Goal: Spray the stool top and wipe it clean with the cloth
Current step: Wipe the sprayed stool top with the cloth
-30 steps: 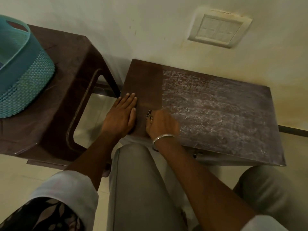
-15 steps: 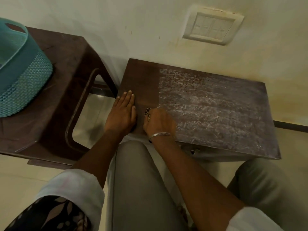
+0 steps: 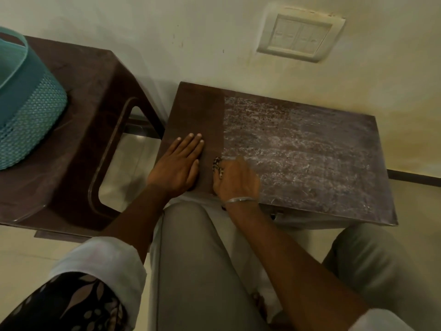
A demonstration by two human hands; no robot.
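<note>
Two hands are recorded on the stool top (image 3: 195,111): left hand (image 3: 176,168) laid flat on the clean left strip; right hand (image 3: 235,180), blurred, curled round a speckled cloth (image 3: 217,164) at the white residue (image 3: 298,149) edge. Risk: residue is merely smeared if a loaded cloth is reused.

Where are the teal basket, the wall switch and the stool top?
Teal basket (image 3: 31,120), head view, mesh wall.
Wall switch (image 3: 301,34), head view, plate's middle.
Stool top (image 3: 310,151), head view, bare whitish part.

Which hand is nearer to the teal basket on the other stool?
Left. The left hand lies flat on the stool top, toward the teal basket; the right hand sits beside it, farther right.
</note>
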